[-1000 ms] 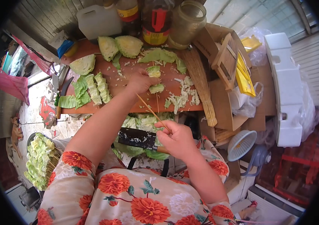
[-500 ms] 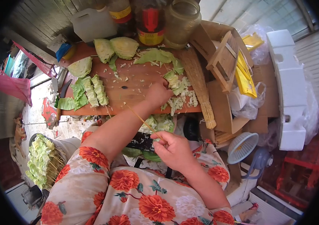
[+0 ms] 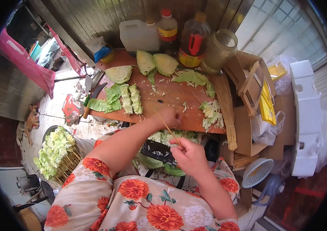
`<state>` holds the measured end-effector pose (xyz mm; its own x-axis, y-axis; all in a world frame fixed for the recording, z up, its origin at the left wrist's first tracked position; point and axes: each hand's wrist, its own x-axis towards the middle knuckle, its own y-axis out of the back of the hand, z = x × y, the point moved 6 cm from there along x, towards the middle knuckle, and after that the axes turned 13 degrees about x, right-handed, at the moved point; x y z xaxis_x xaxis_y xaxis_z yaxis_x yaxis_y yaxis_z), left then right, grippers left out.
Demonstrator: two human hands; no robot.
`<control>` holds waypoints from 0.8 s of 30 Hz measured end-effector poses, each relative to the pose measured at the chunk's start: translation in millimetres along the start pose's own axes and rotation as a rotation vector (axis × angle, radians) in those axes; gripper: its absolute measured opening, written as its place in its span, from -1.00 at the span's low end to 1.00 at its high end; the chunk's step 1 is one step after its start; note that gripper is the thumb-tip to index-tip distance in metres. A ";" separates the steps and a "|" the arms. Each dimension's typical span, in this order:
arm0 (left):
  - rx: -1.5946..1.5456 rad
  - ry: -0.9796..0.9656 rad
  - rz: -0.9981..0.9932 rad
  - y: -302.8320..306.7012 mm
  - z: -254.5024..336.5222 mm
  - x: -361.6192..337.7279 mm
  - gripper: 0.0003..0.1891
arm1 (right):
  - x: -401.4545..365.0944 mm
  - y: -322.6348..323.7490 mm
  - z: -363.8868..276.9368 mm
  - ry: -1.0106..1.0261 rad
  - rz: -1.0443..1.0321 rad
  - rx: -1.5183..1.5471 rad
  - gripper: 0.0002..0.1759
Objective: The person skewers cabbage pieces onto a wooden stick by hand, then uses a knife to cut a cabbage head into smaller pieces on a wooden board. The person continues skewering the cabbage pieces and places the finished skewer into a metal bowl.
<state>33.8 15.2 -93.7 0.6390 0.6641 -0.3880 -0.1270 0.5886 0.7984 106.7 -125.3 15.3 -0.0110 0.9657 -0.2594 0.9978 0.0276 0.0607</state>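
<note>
Smooth wood desk [image 3: 192, 101] is littered with shreds [image 3: 212, 114]. Right hand [image 3: 188, 153] is pinched narrow; left hand [image 3: 170, 117] is half hidden, grip can't be told. Rounded cabbage wedges [image 3: 165, 64] are set at rear, two pleated leaf strips [image 3: 135, 99] nearer. Thin skewer [image 3: 167, 126] is held in the right.

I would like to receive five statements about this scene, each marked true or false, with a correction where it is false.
1. The right hand holds a thin wooden skewer. True.
2. The left hand grips the cleaver. False: the left hand is at the cutting board, and the cleaver is near the right hand.
3. Three large cabbage wedges lie along the far side of the cutting board. True.
4. The wide-mouthed jar is closed with a red cap. False: the jar is uncapped.
5. A bunch of skewered cabbage is at the person's left. True.
</note>
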 end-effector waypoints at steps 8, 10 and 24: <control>-0.266 0.519 0.806 145.0 -113.6 32.9 -0.42 | 27.5 26.6 34.1 -0.115 0.202 0.062 -0.76; -0.279 0.566 0.744 143.2 -132.7 61.6 -0.33 | 26.5 33.8 38.7 -0.150 0.234 0.064 -0.76; -0.095 0.428 0.755 127.4 -67.2 94.7 -0.41 | 29.2 49.9 11.0 -0.138 0.178 0.090 -0.76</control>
<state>27.1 184.1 -59.6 0.0213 0.9970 0.0742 -0.4767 -0.0551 0.8773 156.9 -98.5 0.1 0.1684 0.9088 -0.3818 0.9851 -0.1689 0.0325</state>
